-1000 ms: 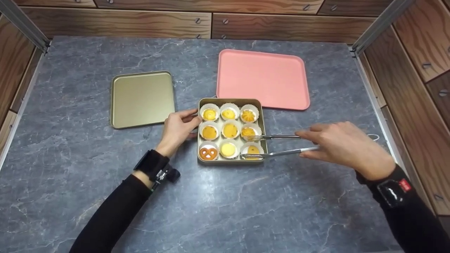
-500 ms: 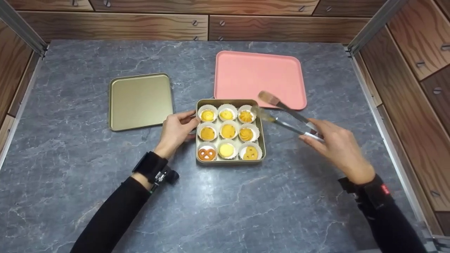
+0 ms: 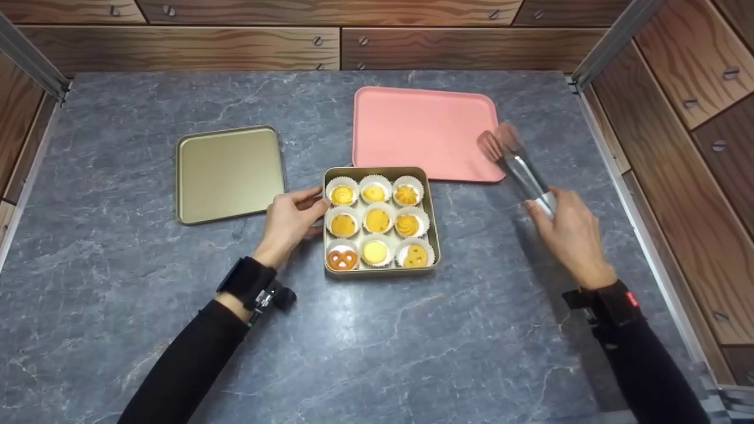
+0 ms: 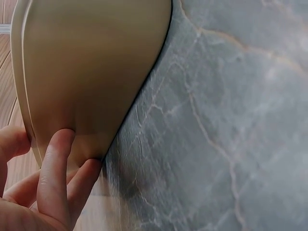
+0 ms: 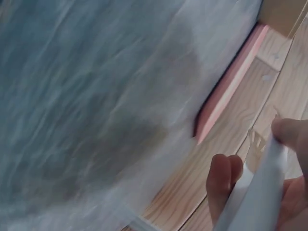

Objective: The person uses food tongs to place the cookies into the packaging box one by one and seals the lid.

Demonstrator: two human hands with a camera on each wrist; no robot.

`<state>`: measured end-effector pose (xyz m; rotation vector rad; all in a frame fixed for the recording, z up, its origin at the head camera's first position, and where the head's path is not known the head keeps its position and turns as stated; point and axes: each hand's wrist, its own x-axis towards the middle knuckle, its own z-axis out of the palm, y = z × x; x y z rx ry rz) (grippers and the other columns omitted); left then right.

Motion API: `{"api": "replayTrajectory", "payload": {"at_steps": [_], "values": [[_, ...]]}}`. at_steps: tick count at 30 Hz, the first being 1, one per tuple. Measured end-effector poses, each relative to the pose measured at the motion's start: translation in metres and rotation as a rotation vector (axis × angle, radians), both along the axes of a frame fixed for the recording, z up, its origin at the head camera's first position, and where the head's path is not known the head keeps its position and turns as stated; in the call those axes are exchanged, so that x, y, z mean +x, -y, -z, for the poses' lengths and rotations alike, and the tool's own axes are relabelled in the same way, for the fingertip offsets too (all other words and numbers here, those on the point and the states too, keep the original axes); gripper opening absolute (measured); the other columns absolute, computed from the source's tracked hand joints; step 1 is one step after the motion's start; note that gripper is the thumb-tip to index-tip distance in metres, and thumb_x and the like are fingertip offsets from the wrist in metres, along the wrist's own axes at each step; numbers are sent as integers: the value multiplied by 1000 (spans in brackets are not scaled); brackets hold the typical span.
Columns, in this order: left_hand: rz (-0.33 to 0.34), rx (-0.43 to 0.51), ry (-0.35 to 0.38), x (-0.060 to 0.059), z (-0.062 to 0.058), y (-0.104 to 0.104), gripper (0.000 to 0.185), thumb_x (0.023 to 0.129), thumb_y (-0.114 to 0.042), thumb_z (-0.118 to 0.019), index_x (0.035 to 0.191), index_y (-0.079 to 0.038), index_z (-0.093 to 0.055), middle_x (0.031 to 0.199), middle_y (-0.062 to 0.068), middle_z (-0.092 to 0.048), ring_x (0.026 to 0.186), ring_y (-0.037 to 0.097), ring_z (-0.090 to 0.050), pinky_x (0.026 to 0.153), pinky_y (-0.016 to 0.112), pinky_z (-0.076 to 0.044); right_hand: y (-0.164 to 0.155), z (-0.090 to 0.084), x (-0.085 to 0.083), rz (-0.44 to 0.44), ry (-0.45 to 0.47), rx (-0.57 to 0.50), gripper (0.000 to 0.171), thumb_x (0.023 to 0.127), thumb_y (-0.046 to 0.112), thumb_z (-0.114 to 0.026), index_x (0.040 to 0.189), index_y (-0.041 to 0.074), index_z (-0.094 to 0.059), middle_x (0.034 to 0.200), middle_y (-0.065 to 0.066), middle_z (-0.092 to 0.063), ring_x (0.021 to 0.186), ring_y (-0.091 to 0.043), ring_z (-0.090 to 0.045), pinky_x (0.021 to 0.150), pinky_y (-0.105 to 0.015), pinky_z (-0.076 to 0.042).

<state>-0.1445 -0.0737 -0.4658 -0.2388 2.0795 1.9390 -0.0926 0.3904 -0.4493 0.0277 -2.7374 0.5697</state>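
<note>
A square gold tin (image 3: 436, 227) holds several cookies (image 3: 377, 221) in white paper cups. My left hand (image 3: 307, 213) rests against the tin's left wall, thumb near the far corner. In the left wrist view its fingers (image 4: 57, 166) press flat on the tin wall (image 4: 96, 72). To the right of the tin, my right hand (image 3: 546, 207) grips metal tongs (image 3: 521, 168). Their tips hover, blurred, over the front right corner of the pink tray (image 3: 421, 126), with nothing between them. In the blurred right wrist view the tongs (image 5: 262, 192) sit between thumb and fingers, beside the tray's edge (image 5: 231, 86).
The tin's gold lid (image 3: 230, 174) lies flat on the grey marbled counter (image 3: 383, 353), left of the tin. Wooden drawer fronts (image 3: 471, 47) close off the back, and wooden panels stand along both sides.
My right hand has lifted the tongs out of the tin and swung them right and away, to the pink tray's front right corner. The left hand has stayed on the tin.
</note>
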Motion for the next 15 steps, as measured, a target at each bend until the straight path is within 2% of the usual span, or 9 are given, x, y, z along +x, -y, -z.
{"api": "replayTrajectory", "payload": {"at_steps": [4,10,15], "values": [[-8,21,0,1,1,2,52,96,-13,-74,144,-2,-58,130,20,-68,108,28,-72,76,33,-68,-11,4,-8,55,62,8,50,102,28,-67,126,-15,-58,101,-32,-59,86,-53,-58,68,-70,-49],[-4,12,-5,0,1,1,53,95,-15,-75,144,-3,-59,130,19,-69,106,28,-73,76,33,-68,-29,6,-15,72,165,25,49,106,28,-59,124,-18,-55,101,-34,-54,88,-55,-56,69,-71,-49],[9,4,-9,0,0,1,53,95,-14,-74,144,-3,-58,131,19,-68,105,27,-73,76,32,-68,-38,8,-18,81,203,37,50,107,31,-58,118,-18,-55,98,-34,-53,87,-55,-55,67,-72,-48]]}}
